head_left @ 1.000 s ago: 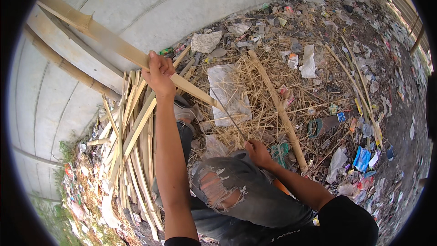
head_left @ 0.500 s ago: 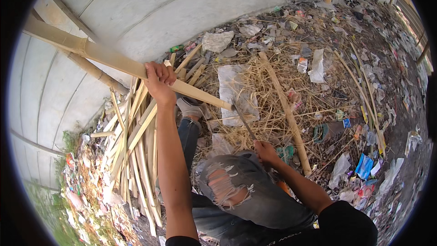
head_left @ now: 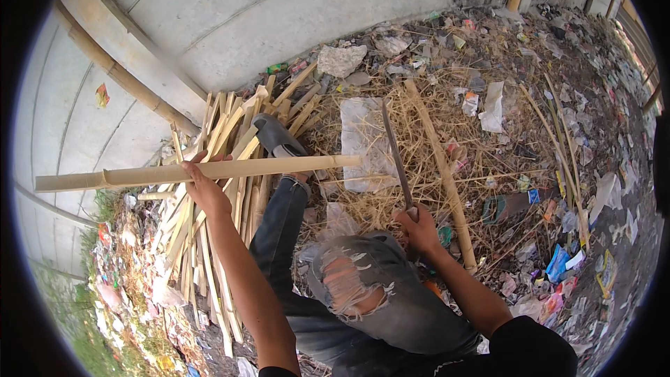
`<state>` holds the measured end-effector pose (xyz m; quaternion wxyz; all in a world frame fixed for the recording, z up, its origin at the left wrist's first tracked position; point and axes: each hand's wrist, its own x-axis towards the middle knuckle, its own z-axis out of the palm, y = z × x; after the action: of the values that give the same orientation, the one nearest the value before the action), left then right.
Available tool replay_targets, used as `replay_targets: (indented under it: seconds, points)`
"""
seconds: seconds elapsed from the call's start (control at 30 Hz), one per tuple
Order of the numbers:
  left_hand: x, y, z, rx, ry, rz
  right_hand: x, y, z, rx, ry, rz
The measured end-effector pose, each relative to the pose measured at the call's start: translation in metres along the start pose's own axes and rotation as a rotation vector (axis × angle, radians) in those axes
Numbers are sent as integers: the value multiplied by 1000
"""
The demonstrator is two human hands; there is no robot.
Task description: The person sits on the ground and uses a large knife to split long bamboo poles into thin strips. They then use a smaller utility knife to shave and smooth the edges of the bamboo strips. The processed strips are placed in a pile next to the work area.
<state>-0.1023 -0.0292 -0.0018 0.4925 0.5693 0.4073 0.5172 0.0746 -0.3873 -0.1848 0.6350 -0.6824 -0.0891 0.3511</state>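
Note:
My left hand (head_left: 207, 183) is closed round a long split bamboo strip (head_left: 279, 167), which lies nearly level across the view above the pile. The strip's right end reaches over a pale flattened sack (head_left: 357, 126) on the ground. In my right hand (head_left: 417, 229) is the handle of a machete (head_left: 396, 157), its long dark blade pointing up and away, just right of the strip's end and apart from it. Below my left hand lies a heap of split bamboo strips (head_left: 202, 258). My shoe (head_left: 278, 138) rests at the heap's right side.
A round bamboo pole (head_left: 441, 174) lies on straw-like shavings to the right. Thinner strips (head_left: 558, 146) lie farther right amid scattered litter. A pale panel wall (head_left: 279, 21) closes off the far side, with a bamboo post (head_left: 125, 78) leaning at the left.
The bamboo strip has swung from slanting to nearly level as my left hand moved left and down. The machete has come off the strip's end, and its blade now points farther up.

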Motion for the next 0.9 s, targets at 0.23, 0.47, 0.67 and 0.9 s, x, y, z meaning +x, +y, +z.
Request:
replay_targets:
  seconds: [0.23,0.47,0.67,0.9]
  points:
    - [-21,-16,1,-663,-7,-103,4,-76,18,255,29,-215]
    - [-93,-29,100,-1047,-430,-631,27,-177,66,610,-116,-462]
    - [-109,-44,132,-1029,-706,-819,46,-217,76,601,-66,-541]
    - [-123,2,131,-480,-1173,-687,44,-236,65,688,-27,-693]
